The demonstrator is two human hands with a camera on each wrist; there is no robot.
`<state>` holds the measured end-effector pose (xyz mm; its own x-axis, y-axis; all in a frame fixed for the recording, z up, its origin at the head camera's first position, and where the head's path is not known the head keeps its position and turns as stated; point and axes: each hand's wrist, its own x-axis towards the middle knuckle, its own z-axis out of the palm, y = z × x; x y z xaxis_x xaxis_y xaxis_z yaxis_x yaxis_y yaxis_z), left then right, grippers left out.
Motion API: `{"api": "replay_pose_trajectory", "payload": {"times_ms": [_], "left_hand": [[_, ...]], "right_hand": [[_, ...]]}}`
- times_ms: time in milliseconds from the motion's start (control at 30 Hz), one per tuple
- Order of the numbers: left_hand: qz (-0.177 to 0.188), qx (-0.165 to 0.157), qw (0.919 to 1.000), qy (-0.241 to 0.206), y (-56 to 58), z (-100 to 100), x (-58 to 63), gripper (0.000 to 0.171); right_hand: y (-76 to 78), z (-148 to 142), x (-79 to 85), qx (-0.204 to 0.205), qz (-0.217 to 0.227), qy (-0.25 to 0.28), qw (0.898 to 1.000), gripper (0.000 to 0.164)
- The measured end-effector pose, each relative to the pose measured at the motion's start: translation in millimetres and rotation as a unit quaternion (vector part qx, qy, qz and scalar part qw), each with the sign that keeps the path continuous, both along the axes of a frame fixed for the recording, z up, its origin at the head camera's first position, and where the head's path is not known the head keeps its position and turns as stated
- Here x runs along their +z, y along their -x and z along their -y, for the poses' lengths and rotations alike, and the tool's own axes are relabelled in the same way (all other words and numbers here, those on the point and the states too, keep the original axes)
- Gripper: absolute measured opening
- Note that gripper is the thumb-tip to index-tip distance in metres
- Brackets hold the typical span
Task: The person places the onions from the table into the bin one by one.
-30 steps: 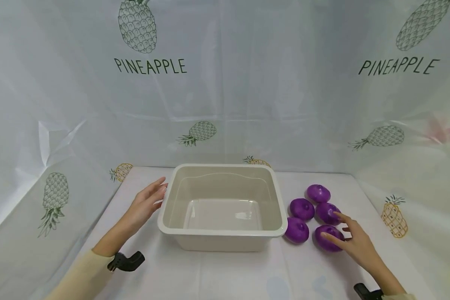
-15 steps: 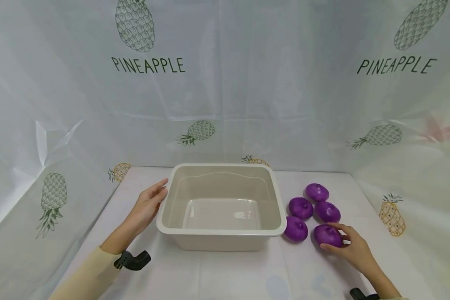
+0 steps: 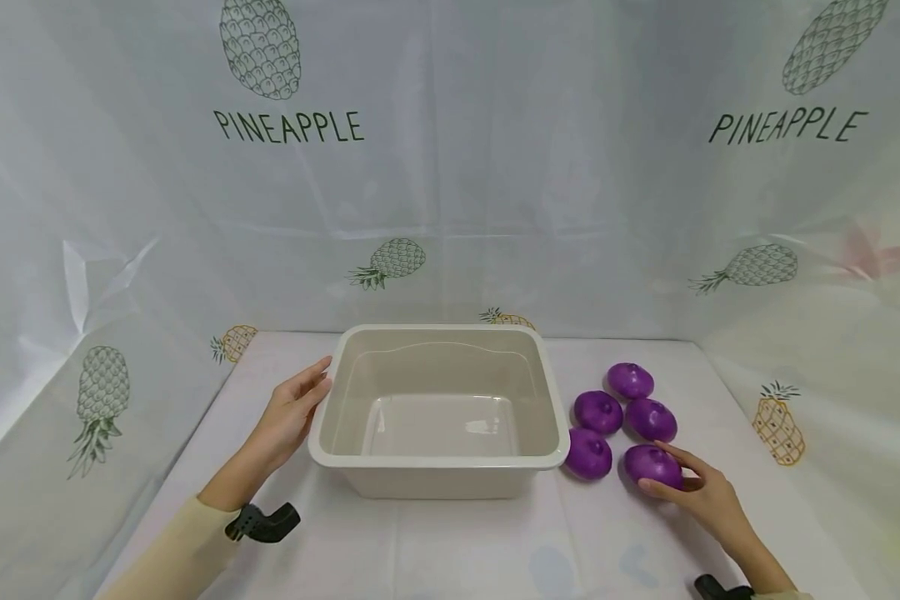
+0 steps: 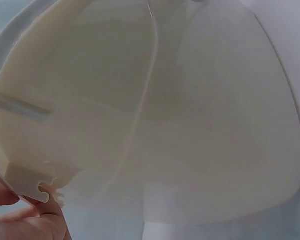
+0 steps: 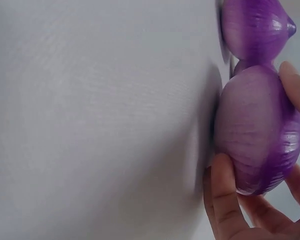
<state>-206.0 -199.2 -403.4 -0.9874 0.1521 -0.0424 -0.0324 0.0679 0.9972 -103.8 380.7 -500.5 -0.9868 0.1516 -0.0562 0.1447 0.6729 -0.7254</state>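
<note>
A beige plastic basin [image 3: 438, 483] stands upright on the white-covered table, with nothing inside it. My left hand [image 3: 288, 417] holds the rim on its left side; in the left wrist view, fingertips meet the underside of that rim, beside the basin's outer wall [image 4: 215, 110]. At the right, my right hand [image 3: 708, 498] grips the nearest purple onion [image 3: 651, 465], thumb on the near side and fingers on the far side. In the right wrist view this onion [image 5: 250, 120] sits close to the tabletop; whether it touches cannot be told.
Several more purple onions lie clustered between the basin and the right edge: a front-left one [image 3: 588, 454], one behind it [image 3: 598, 412], a right one [image 3: 651, 419] and the farthest [image 3: 630, 381]. A pineapple-printed plastic sheet [image 3: 495, 183] hangs behind the table.
My right hand has closed round the nearest onion, fingers moving from its upper right onto its sides. My left fingers have come up against the basin's rim. The head view has shifted slightly.
</note>
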Motion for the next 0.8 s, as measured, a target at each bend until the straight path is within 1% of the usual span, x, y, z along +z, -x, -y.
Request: {"api": "replay_pose_trajectory", "payload": {"times_ms": [167, 333, 500, 600, 800], "left_hand": [[0.002, 0.003, 1.0000, -0.007, 0.8, 0.7, -3.5, 0.055], [-0.001, 0.004, 0.9999, -0.010, 1.1, 0.9, -5.5, 0.056], [-0.003, 0.004, 0.9998, -0.021, 1.5, 0.3, -5.8, 0.057], [-0.003, 0.001, 0.9997, -0.023, 1.9, 0.5, -5.3, 0.058], [-0.001, 0.003, 0.9998, -0.022, 2.1, 0.6, -4.7, 0.055]], "right_hand": [[-2.9, -1.9, 0.4, -0.008, -0.008, 0.006, 1.000, 0.075], [-3.1, -0.7, 11.1, -0.005, -0.022, 0.008, 1.000, 0.073], [2.0, 2.8, 31.1, 0.006, -0.034, 0.020, 0.999, 0.071], [6.1, 6.0, 45.4, 0.017, -0.049, 0.026, 0.998, 0.069], [19.3, 14.5, 83.1, 0.049, -0.091, 0.029, 0.994, 0.066]]}}
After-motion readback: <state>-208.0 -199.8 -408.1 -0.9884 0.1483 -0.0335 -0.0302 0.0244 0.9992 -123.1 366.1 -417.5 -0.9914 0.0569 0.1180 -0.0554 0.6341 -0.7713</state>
